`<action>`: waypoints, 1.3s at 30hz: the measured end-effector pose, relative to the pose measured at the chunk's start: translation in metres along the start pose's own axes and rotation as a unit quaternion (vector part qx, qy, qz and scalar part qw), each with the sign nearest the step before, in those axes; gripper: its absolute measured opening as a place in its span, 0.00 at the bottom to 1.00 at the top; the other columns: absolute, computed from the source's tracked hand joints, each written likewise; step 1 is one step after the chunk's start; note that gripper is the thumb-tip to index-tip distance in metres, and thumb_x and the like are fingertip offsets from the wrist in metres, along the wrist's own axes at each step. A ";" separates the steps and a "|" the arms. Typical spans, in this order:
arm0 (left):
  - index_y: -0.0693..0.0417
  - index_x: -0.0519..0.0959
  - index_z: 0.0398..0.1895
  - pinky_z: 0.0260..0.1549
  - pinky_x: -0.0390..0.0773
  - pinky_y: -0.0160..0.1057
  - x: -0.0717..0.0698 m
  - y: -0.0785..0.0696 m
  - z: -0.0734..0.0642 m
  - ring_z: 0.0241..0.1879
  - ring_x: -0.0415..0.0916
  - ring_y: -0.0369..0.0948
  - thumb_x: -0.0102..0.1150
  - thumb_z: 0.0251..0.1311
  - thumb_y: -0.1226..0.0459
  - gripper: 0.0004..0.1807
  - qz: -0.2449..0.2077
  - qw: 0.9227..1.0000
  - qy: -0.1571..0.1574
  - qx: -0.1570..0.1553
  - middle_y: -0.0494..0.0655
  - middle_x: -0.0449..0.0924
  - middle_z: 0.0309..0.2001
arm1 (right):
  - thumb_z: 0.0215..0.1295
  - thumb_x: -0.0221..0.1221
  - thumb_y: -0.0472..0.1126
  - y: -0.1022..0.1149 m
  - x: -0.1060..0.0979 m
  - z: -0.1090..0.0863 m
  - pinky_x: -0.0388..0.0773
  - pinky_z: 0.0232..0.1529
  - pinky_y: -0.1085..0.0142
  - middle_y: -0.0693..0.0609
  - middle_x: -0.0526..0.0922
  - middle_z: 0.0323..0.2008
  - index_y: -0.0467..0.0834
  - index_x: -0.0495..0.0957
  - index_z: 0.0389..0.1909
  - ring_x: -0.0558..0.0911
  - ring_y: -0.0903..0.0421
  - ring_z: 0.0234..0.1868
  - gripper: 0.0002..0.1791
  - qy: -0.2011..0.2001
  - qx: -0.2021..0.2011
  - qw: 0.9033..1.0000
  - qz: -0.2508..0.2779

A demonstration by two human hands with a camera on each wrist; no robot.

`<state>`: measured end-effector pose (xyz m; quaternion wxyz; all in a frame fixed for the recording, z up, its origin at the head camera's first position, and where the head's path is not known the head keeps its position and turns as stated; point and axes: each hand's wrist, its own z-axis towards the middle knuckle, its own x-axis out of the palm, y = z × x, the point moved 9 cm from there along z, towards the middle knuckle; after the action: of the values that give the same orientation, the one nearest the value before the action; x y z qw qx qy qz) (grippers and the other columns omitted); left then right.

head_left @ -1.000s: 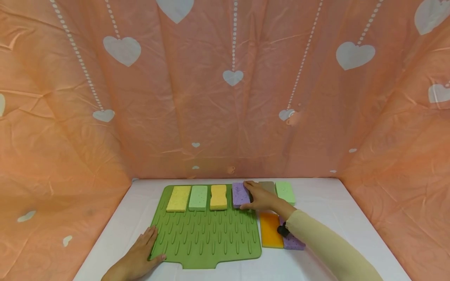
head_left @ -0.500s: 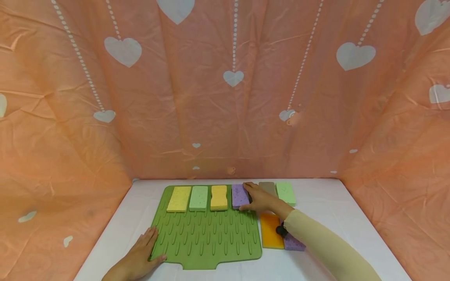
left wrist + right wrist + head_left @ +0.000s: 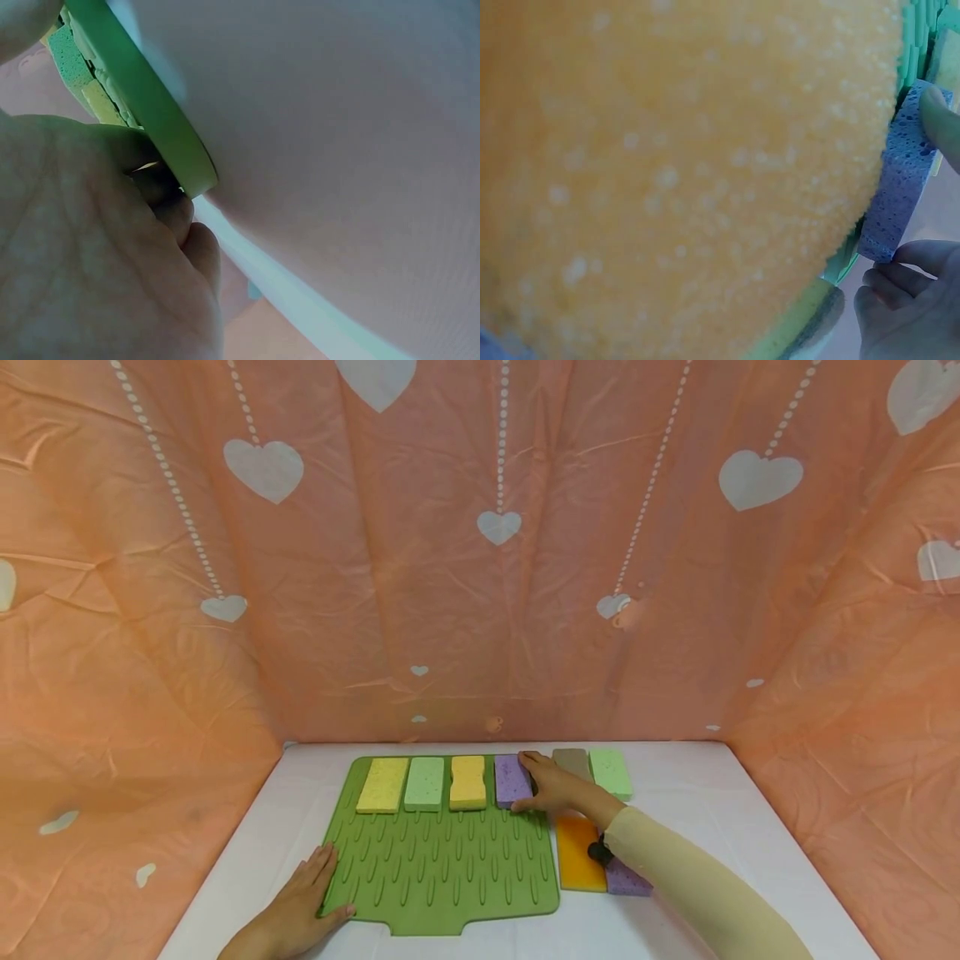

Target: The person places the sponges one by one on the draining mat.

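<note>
My right hand [image 3: 558,785] grips a purple sponge [image 3: 512,779] at the back right of a green ridged drying mat [image 3: 442,868]. The right wrist view shows the thumb and fingers at opposite ends of that sponge [image 3: 900,172]. To its left on the mat lie a yellow sponge [image 3: 382,783], a mint-green sponge [image 3: 424,782] and a notched yellow-orange sponge [image 3: 468,782], forming a row. At the mat's near left corner rests my left hand [image 3: 296,893], fingers extended along the side and thumb on the front edge. Those fingers touch the mat's rim [image 3: 180,154] in the left wrist view.
Right of the mat, a brown-grey sponge [image 3: 572,762] and a light green sponge [image 3: 611,773] lie at the back. Nearer are an orange sponge [image 3: 579,856] and a second purple sponge [image 3: 628,881], partly under my right forearm. A heart-patterned curtain [image 3: 450,610] closes off the back and sides.
My right hand and the purple sponge have shifted only very slightly toward me. The left hand, the mat and the other sponges hold their places.
</note>
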<state>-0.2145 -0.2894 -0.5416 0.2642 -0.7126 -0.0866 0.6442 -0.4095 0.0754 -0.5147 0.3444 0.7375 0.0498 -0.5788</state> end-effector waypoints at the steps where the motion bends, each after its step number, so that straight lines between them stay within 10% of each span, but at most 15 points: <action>1: 0.84 0.57 0.77 0.58 0.17 0.12 0.000 0.000 0.000 0.80 0.46 0.74 0.68 0.69 0.46 0.55 0.001 1.000 -0.002 0.004 0.81 0.52 0.79 | 0.65 0.74 0.62 0.000 0.000 0.000 0.60 0.81 0.43 0.34 0.55 0.84 0.32 0.51 0.85 0.57 0.36 0.84 0.62 0.001 0.001 1.000 0.000; 11: 0.81 0.54 0.79 0.65 0.19 0.18 0.004 0.003 0.001 0.82 0.40 0.71 0.66 0.71 0.43 0.56 -0.009 1.000 0.022 -0.020 0.77 0.47 0.82 | 0.65 0.75 0.59 -0.001 -0.002 0.000 0.59 0.80 0.41 0.32 0.56 0.83 0.30 0.52 0.84 0.57 0.34 0.83 0.62 0.000 -0.006 1.000 0.011; 14: 0.80 0.57 0.79 0.68 0.21 0.20 0.007 0.008 0.002 0.87 0.33 0.53 0.66 0.70 0.41 0.56 -0.011 1.000 0.001 -0.013 0.76 0.50 0.82 | 0.65 0.75 0.60 -0.003 -0.001 0.000 0.60 0.80 0.41 0.32 0.54 0.83 0.30 0.51 0.84 0.57 0.34 0.83 0.63 0.003 -0.007 1.000 0.013; 18: 0.80 0.57 0.79 0.60 0.18 0.13 0.006 0.006 0.001 0.87 0.34 0.54 0.66 0.69 0.42 0.56 -0.009 1.000 -0.001 -0.013 0.76 0.50 0.82 | 0.65 0.74 0.61 -0.005 -0.004 -0.004 0.58 0.81 0.41 0.33 0.53 0.84 0.32 0.49 0.85 0.54 0.34 0.84 0.63 0.006 -0.003 1.000 0.019; 20: 0.81 0.54 0.79 0.57 0.17 0.13 0.004 0.000 0.001 0.83 0.41 0.70 0.66 0.71 0.43 0.56 -0.003 1.000 0.021 -0.022 0.77 0.48 0.82 | 0.66 0.73 0.61 -0.006 -0.008 -0.007 0.57 0.81 0.40 0.33 0.52 0.85 0.32 0.49 0.85 0.53 0.34 0.84 0.62 0.003 -0.006 1.000 0.019; 39: 0.81 0.54 0.79 0.56 0.16 0.13 0.000 -0.002 0.001 0.82 0.41 0.71 0.67 0.70 0.44 0.56 -0.003 0.999 0.022 -0.027 0.77 0.47 0.82 | 0.67 0.74 0.56 -0.041 -0.048 -0.035 0.57 0.78 0.34 0.24 0.54 0.81 0.24 0.51 0.82 0.56 0.27 0.81 0.60 -0.062 -0.029 0.997 0.025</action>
<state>-0.2148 -0.2879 -0.5409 0.2487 -0.7332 -0.1001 0.6249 -0.4156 0.1418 -0.4870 0.3829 0.6907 0.0263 -0.6129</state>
